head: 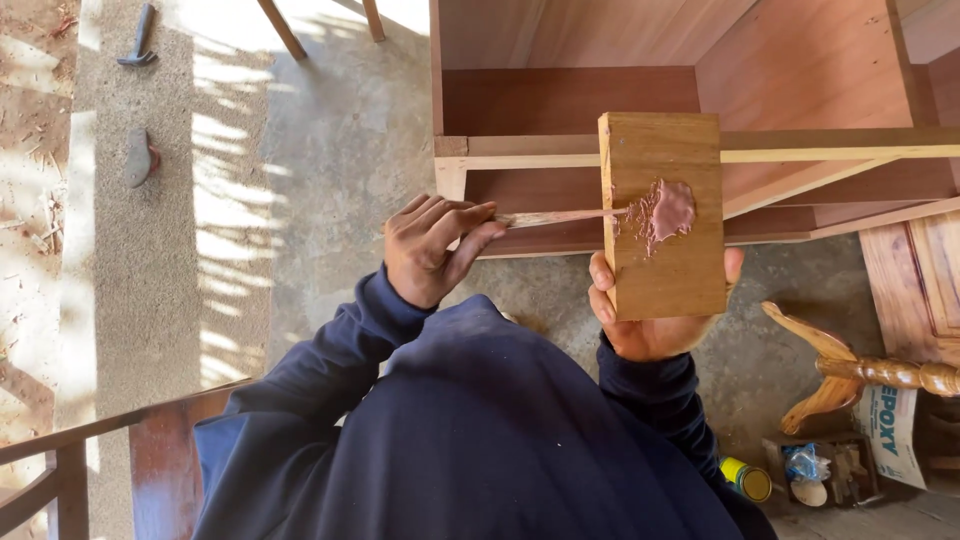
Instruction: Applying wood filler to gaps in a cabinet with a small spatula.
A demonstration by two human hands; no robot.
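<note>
My left hand (432, 250) grips a thin wooden stick (560, 215) whose tip reaches a blob of pinkish-brown paste (665, 210) on a flat wooden block (665, 270). My right hand (655, 330) holds that block from below, with fingers wrapped over both of its side edges. The paste is smeared on the block's upper middle. Both arms are in dark blue sleeves.
An open wooden cabinet frame (560, 150) lies just beyond the block. A turned wooden leg (860, 372), a small box of bits (820, 470), a yellow-lidded tin (745, 478) and a paper sheet lie at the right. A hammer (138, 38) lies far left on concrete.
</note>
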